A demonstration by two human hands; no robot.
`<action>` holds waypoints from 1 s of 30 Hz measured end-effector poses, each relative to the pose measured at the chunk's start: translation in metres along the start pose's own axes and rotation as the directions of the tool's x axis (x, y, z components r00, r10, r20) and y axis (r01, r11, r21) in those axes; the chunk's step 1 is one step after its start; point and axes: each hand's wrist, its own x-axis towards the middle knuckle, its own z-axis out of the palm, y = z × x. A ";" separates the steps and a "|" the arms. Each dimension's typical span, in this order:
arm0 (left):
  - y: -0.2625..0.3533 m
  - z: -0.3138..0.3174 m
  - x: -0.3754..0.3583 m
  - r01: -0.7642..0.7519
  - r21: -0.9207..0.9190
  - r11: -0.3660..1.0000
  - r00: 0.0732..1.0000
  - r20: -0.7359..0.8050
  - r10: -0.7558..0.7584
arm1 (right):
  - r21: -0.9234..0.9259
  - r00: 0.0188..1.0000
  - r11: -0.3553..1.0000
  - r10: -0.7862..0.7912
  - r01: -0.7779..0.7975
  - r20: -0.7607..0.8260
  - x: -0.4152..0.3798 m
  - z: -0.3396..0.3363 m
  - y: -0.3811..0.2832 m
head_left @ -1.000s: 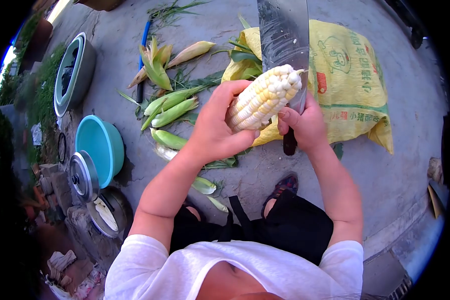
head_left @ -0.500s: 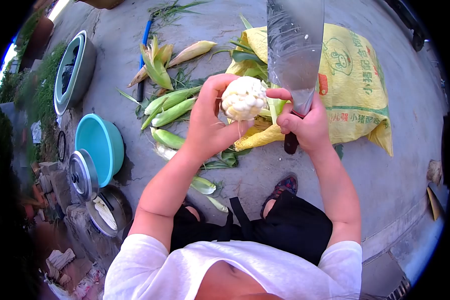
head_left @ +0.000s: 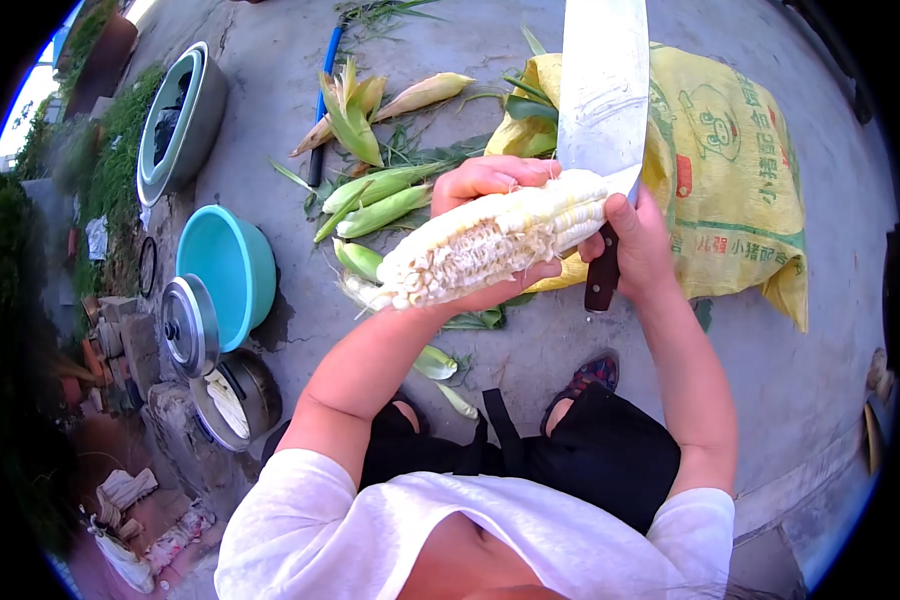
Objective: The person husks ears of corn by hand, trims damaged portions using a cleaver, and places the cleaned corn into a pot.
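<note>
My left hand (head_left: 485, 182) is wrapped round a husked corn cob (head_left: 495, 245) from behind and below. The cob is pale and lies slantwise, with a band along its near side where the kernels are gone and rough cob shows. In my right hand (head_left: 645, 250) is a cleaver (head_left: 602, 105), its wide blade pointing up and its dark handle down. The heel of the blade and my right thumb are right at the cob's right end. Below my hands, several ears of corn in green husks (head_left: 375, 195) lie on the concrete.
A yellow printed sack (head_left: 730, 170) lies behind my right hand. Left of the corn are a turquoise basin (head_left: 260, 265), a metal lid (head_left: 188, 325) and a pot (head_left: 260, 390) with a pale cob in it. A blue-handled pole (head_left: 329, 70) and loose husks (head_left: 354, 115) lie farther out.
The corn cob has turned from end-on to lengthwise, showing its stripped side. It and my left hand have come closer to the cleaver. The whole view has shifted slightly.
</note>
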 end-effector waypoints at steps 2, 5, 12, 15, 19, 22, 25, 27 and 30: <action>-0.001 0.001 -0.004 0.003 0.049 0.999 1.000 0.026 -0.004 | 0.047 1.000 0.999 0.011 -0.011 0.001 0.003 0.008 -0.002; 0.014 -0.006 0.006 0.039 0.438 0.898 0.990 0.105 -0.094 | 0.120 0.998 0.992 0.017 -0.024 0.056 0.009 0.009 -0.007; 0.021 -0.025 0.005 0.798 -0.513 0.316 0.463 0.187 -0.866 | 0.012 0.996 0.998 -0.062 0.062 0.060 0.024 -0.001 -0.007; 0.005 -0.040 0.007 0.807 -0.590 0.009 0.333 0.443 -0.832 | -0.090 0.992 0.992 -0.079 0.088 0.095 0.030 -0.006 -0.005; 0.004 -0.034 0.008 0.840 -0.531 -0.109 0.202 0.494 -0.846 | -0.273 0.989 0.959 -0.032 0.070 0.143 0.030 0.000 -0.005; 0.001 -0.029 0.006 0.865 -0.476 -0.160 0.126 0.513 -0.849 | -0.292 0.995 0.953 -0.057 0.079 0.083 0.033 0.009 -0.001; -0.003 -0.023 0.001 0.709 -0.700 0.083 0.374 0.274 -0.886 | -0.328 0.993 0.937 -0.117 0.121 0.033 0.035 0.010 -0.012; -0.006 -0.029 0.004 0.504 -0.811 0.298 0.555 0.039 -0.831 | -0.363 0.986 0.918 -0.167 0.161 0.015 0.032 0.007 -0.014; -0.005 -0.042 0.008 0.204 -0.841 0.502 0.640 -0.273 -0.718 | -0.229 0.991 0.964 -0.130 0.136 0.042 0.014 0.010 -0.003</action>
